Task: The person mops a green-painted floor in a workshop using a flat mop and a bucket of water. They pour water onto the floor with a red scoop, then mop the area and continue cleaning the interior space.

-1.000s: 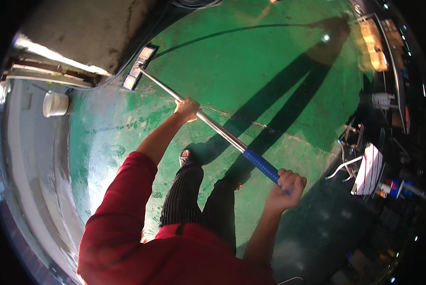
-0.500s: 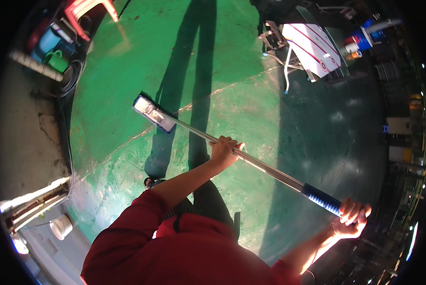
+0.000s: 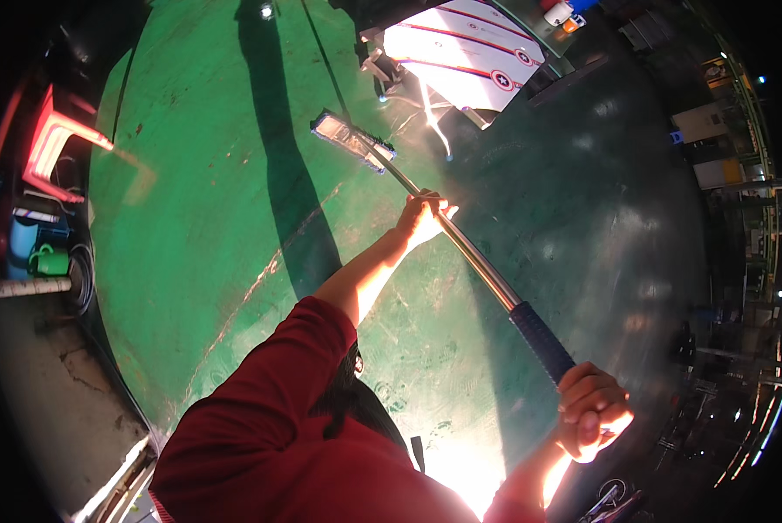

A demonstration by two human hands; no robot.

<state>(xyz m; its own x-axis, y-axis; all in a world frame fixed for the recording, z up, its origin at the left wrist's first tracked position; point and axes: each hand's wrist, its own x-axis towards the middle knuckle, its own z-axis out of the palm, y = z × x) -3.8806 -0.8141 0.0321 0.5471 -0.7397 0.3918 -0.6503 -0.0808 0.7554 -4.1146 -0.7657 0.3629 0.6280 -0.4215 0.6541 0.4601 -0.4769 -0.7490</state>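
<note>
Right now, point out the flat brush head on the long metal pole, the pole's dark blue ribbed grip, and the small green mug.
flat brush head (image 3: 353, 141), head view, middle of its pale top face.
dark blue ribbed grip (image 3: 541, 341), head view, midway along the sleeve.
small green mug (image 3: 49, 261), head view, its side wall.

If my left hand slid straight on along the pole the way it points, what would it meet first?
Likely the broom head on the green floor. The left hand grips the metal pole, bare up to there; depth is unclear.

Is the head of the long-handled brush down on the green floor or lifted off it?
Down, as far as the view shows: the brush head lies flat against the green floor with no gap visible, the pole slanting up to the left hand and right hand.
</note>
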